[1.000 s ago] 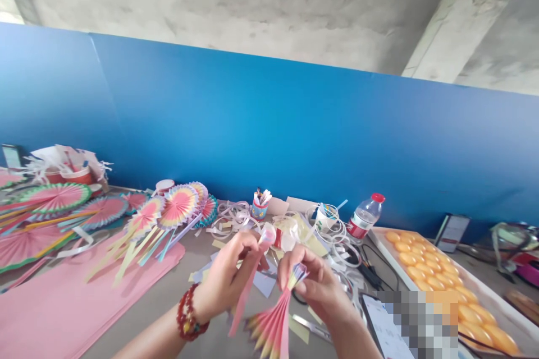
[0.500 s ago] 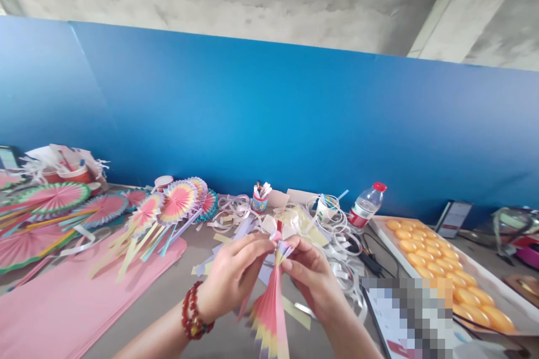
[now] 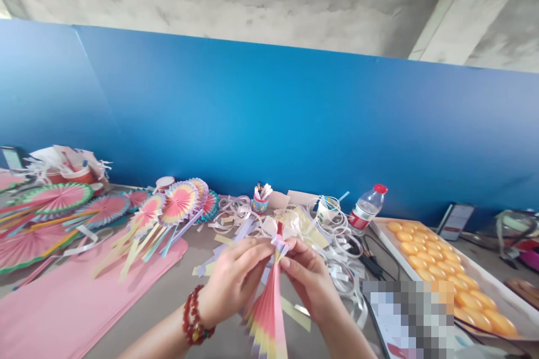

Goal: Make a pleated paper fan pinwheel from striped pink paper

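Observation:
Between my hands hangs a pleated paper fan [image 3: 269,305], pink with yellow and purple bands toward its lower edge. Its folds are gathered tight at the top and spread downward. My left hand [image 3: 240,269], with red beads at the wrist, pinches the gathered top from the left. From the right, the thumb and fingers of my right hand [image 3: 309,275] pinch the same spot. A small red piece [image 3: 279,228] sticks up above the fingertips; I cannot tell what it is.
Finished paper fans [image 3: 181,202] and pink paper sheets [image 3: 84,303] lie left. Behind my hands are paper strips [image 3: 337,235] and a pen cup [image 3: 260,202]. A bottle [image 3: 367,207], a tray of orange rounded items [image 3: 442,263] and a phone [image 3: 455,221] stand right.
Both hands stay at the top of the fan, with only slight finger movement. The red piece shows more clearly above the fingers. The view has shifted very slightly.

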`<state>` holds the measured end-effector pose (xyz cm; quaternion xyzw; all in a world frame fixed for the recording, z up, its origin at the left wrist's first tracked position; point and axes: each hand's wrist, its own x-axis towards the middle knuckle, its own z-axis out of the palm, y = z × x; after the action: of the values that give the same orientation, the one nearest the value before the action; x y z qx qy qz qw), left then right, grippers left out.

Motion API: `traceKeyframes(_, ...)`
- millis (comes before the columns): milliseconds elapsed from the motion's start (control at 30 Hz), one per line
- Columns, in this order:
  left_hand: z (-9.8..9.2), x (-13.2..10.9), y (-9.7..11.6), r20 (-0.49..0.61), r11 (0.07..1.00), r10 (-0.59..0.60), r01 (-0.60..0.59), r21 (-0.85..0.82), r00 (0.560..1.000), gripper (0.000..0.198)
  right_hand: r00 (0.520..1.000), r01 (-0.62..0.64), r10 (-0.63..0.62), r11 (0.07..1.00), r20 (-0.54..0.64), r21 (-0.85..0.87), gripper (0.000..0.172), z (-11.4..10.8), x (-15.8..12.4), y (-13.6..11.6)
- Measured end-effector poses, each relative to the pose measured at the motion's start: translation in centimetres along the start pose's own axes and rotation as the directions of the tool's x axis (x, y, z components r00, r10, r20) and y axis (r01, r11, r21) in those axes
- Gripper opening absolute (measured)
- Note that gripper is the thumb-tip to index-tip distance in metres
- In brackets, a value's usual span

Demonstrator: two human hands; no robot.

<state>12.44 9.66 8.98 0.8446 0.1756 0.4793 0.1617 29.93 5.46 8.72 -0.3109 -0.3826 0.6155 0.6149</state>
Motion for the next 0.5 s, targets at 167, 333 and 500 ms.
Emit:
traceKeyframes(167,0.57,-0.44,-0.09,-0.041,1.0,-0.001,0.002,0.008,0.999,0.032,0.999,0.042,-0.042,0.999,-0.003,-0.031,0.02,-0.3,0.18,0.32)
traceKeyframes(333,0.94,-0.58,-0.58,-0.045,1.0,-0.027,0.027,-0.005,0.999,0.034,0.997,0.072,-0.072,0.995,0.005,-0.068,0.019,-0.69,0.27,0.39)
traceKeyframes(500,1.05,-0.76,-0.91,-0.057,0.999,-0.005,0.007,0.042,0.998,0.035,0.994,0.103,-0.106,0.988,-0.023,-0.116,0.019,-0.89,0.55,0.4)
